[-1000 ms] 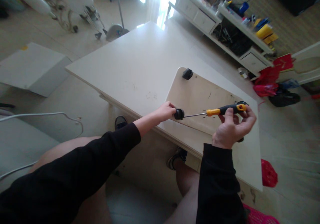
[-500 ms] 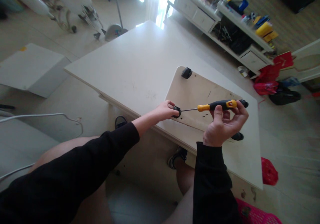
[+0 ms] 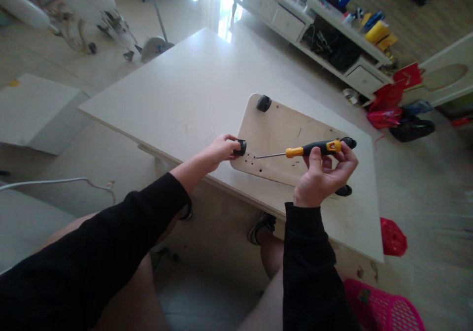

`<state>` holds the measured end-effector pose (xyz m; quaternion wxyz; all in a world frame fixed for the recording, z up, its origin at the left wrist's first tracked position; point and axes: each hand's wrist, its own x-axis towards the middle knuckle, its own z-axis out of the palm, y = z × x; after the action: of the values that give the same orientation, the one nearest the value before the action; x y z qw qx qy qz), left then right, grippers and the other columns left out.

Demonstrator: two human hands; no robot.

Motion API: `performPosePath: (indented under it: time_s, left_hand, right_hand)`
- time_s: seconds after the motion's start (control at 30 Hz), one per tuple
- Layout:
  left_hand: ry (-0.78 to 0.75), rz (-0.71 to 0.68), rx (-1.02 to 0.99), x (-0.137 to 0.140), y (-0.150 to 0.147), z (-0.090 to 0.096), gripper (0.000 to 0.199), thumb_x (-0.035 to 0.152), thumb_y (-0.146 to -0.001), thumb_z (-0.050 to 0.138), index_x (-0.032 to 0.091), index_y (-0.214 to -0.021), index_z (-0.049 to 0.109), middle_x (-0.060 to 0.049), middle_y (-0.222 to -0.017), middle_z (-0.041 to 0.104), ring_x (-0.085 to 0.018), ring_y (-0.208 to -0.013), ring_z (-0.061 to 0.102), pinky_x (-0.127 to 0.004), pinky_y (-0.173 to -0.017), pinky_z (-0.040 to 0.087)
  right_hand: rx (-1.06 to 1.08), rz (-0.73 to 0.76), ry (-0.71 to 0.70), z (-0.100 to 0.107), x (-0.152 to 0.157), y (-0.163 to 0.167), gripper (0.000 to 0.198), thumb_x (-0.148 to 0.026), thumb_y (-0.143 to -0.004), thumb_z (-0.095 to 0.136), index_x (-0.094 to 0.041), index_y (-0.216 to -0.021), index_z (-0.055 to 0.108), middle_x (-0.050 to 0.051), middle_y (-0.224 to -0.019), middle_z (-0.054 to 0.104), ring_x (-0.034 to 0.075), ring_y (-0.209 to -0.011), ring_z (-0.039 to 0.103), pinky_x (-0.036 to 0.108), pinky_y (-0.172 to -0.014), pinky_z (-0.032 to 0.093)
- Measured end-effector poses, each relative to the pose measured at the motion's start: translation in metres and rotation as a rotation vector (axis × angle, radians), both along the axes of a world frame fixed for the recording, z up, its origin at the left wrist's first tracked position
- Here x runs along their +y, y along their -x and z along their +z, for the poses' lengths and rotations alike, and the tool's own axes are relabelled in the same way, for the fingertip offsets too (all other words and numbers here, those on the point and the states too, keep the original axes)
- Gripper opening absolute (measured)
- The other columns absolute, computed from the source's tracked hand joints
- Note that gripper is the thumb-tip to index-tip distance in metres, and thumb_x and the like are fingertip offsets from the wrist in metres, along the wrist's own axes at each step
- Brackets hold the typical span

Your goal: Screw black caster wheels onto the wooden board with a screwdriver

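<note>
My left hand [image 3: 221, 149] is closed on a small black caster wheel [image 3: 240, 148], held over the near left corner of a pale board [image 3: 281, 129]. Small holes show in the board where that corner is bare. In my right hand [image 3: 325, 173] is a screwdriver [image 3: 314, 148] with a black and yellow handle. Its shaft points left, and the tip is near the holes; whether it touches the board I cannot tell. Another black caster [image 3: 263, 103] sits at the far left corner, and one more [image 3: 343, 190] at the near right. Small screws [image 3: 295, 163] lie on the board.
The board rests on a white table [image 3: 177, 89]. A white cabinet [image 3: 273, 13] with cluttered shelves stands behind. Red bags [image 3: 384, 112] lie on the floor at the right, a pink basket [image 3: 384, 306] at the lower right, and a white box [image 3: 40, 119] at the left.
My left hand has moved left and lifted the caster off the corner, away from the screwdriver tip, baring the holes. The screwdriver stays in my right hand. The whole view has shifted slightly.
</note>
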<state>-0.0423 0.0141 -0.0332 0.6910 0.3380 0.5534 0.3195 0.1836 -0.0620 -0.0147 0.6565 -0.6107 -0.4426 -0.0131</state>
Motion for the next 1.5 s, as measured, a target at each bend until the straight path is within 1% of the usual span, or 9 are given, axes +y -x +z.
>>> performPosePath:
  time_s: [0.1,0.37,0.57,0.83,0.97,1.1,1.2,1.3,1.5]
  left_hand:
    - [0.0,0.15,-0.033,0.014,0.016,-0.001,0.019,0.004,-0.079,0.069,0.017,-0.093,0.064,-0.008,-0.089,0.072,-0.018,-0.077,0.069,-0.028,-0.071,0.057]
    - [0.145,0.642,-0.146,0.046,0.065,-0.012,0.015,0.003,-0.093,0.058,0.018,-0.092,0.062,-0.007,-0.086,0.067,-0.015,-0.078,0.065,-0.022,-0.071,0.057]
    - [0.113,0.755,-0.179,0.056,0.092,-0.02,0.011,0.013,-0.098,0.054,0.02,-0.095,0.062,-0.008,-0.092,0.067,-0.016,-0.085,0.067,-0.021,-0.074,0.057]
    - [0.001,0.848,-0.083,0.055,0.095,-0.02,0.009,0.018,-0.094,0.053,0.024,-0.088,0.049,-0.006,-0.108,0.058,-0.019,-0.111,0.071,-0.025,-0.091,0.06]
    - [0.062,0.763,-0.064,0.047,0.081,-0.019,0.007,0.019,-0.091,0.055,0.023,-0.089,0.05,-0.008,-0.116,0.055,-0.021,-0.114,0.07,-0.029,-0.094,0.061]
    - [0.021,0.552,-0.012,0.032,0.053,-0.019,0.013,0.01,-0.084,0.055,0.022,-0.088,0.054,-0.007,-0.108,0.058,-0.021,-0.103,0.07,-0.035,-0.098,0.06]
    - [-0.083,0.356,0.047,0.017,0.029,-0.016,0.015,0.008,-0.082,0.057,0.021,-0.089,0.058,-0.005,-0.1,0.06,-0.019,-0.09,0.069,-0.035,-0.09,0.059]
    - [-0.1,0.178,0.092,0.0,0.01,-0.014,0.015,0.01,-0.083,0.063,0.02,-0.093,0.06,-0.004,-0.095,0.063,-0.018,-0.084,0.067,-0.03,-0.078,0.055]
    - [0.073,0.143,0.16,-0.026,-0.007,-0.015,0.032,0.0,-0.079,0.071,0.022,-0.098,0.056,-0.005,-0.1,0.063,-0.017,-0.076,0.063,-0.032,-0.075,0.055]
  right_hand:
    - [0.081,-0.053,-0.093,0.008,-0.001,0.008,0.051,-0.032,-0.077,0.081,-0.026,-0.124,0.062,0.006,-0.125,0.064,0.024,-0.115,0.068,0.052,-0.1,0.062]
    - [0.178,-0.041,-0.084,0.013,0.001,0.011,0.049,-0.031,-0.076,0.083,-0.026,-0.121,0.065,0.005,-0.121,0.066,0.022,-0.11,0.069,0.047,-0.092,0.065]
    - [0.188,-0.04,-0.134,0.018,-0.001,0.007,0.044,-0.027,-0.077,0.082,-0.027,-0.118,0.066,0.004,-0.117,0.067,0.02,-0.107,0.069,0.041,-0.088,0.064]
    - [0.151,-0.051,-0.168,0.016,-0.003,-0.007,0.045,-0.026,-0.076,0.081,-0.028,-0.119,0.067,0.003,-0.118,0.07,0.02,-0.11,0.069,0.042,-0.09,0.065]
    - [0.163,-0.044,-0.161,0.015,-0.003,-0.011,0.045,-0.027,-0.075,0.08,-0.028,-0.118,0.066,0.003,-0.116,0.07,0.021,-0.109,0.07,0.041,-0.088,0.064]
    - [0.261,-0.046,-0.098,0.015,-0.004,-0.005,0.05,-0.03,-0.074,0.079,-0.027,-0.121,0.064,0.003,-0.117,0.069,0.018,-0.098,0.069,0.04,-0.089,0.063]
    - [0.38,-0.001,-0.018,0.015,-0.005,-0.002,0.053,-0.039,-0.072,0.083,-0.026,-0.12,0.064,0.002,-0.112,0.071,0.015,-0.087,0.067,0.041,-0.09,0.063]
    - [0.564,0.125,0.044,0.014,-0.006,-0.005,0.05,-0.048,-0.07,0.085,-0.025,-0.109,0.064,0.001,-0.103,0.071,0.017,-0.091,0.07,0.039,-0.085,0.064]
    - [0.864,0.133,0.091,0.012,-0.016,-0.025,0.042,-0.049,-0.073,0.083,-0.026,-0.103,0.065,-0.001,-0.101,0.071,0.013,-0.092,0.07,0.023,-0.066,0.058]
